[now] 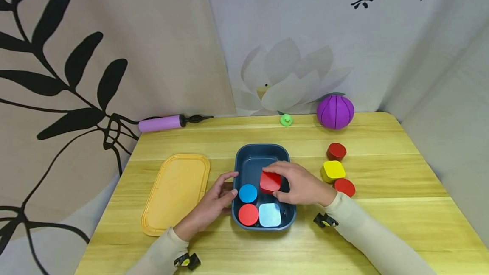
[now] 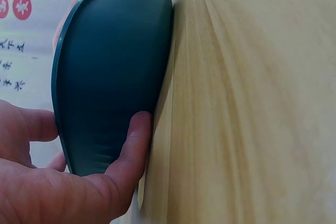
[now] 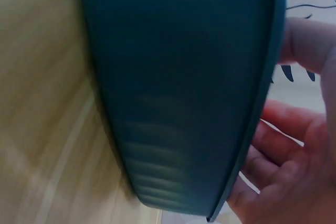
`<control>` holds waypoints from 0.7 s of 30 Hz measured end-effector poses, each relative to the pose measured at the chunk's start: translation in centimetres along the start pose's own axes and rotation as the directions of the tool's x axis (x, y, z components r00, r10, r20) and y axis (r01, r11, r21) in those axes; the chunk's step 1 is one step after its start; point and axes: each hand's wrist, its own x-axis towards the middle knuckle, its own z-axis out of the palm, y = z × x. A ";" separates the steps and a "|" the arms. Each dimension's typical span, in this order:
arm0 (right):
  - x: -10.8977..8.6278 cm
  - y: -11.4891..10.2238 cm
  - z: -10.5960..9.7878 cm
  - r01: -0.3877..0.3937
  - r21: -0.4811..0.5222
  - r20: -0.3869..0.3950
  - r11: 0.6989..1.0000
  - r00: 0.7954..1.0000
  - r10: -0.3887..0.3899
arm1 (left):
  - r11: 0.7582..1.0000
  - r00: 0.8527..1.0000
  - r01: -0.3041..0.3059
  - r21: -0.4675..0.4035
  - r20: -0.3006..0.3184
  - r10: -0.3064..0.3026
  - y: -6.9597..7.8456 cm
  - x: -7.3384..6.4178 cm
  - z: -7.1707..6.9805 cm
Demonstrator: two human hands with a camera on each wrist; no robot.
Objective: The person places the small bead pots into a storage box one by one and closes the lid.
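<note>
A dark blue rectangular tub [image 1: 263,150] stands on the table. My right hand [image 1: 305,183] reaches over its right wall and pinches a red rounded-square block [image 1: 270,181] between thumb and fingers, inside the tub's outline. Whether that block touches the floor of the tub, I cannot tell. A blue round block [image 1: 248,193], a red round block [image 1: 248,214] and a light blue square block [image 1: 269,215] lie in the near half. My left hand [image 1: 215,200] touches the tub's left side, its fingers spread along the outer wall [image 2: 110,77]. The right wrist view shows the opposite outer wall [image 3: 178,77]; the red block is hidden there.
Left of the tub lies a yellow lid-like tray [image 1: 175,194]. On the right are a dark red round block [image 1: 336,151], a yellow block [image 1: 333,171] and a red round block [image 1: 344,187]. A purple pump [image 1: 160,123], green duck [image 1: 286,119] and purple ball [image 1: 335,112] line the back edge.
</note>
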 end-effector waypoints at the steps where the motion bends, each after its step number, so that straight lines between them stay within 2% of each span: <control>1: 0.1 -0.1 0.1 0.006 -0.003 0.010 1.000 1.000 -0.006 | 1.000 1.000 0.001 0.002 0.000 -0.001 0.0 0.0 0.0; 9: 0.3 -0.3 1.1 0.063 -0.059 0.090 0.996 0.994 -0.058 | 1.000 1.000 -0.002 -0.021 0.000 0.002 -0.1 0.0 0.1; 14: 0.3 -0.2 1.6 0.104 -0.102 0.099 0.989 0.991 -0.093 | 1.000 1.000 0.004 -0.025 -0.001 -0.004 -0.1 0.0 0.1; 21: 0.2 -0.3 1.7 0.076 -0.117 0.118 0.990 0.991 -0.062 | 1.000 1.000 -0.003 -0.010 0.008 0.003 -0.1 0.0 0.0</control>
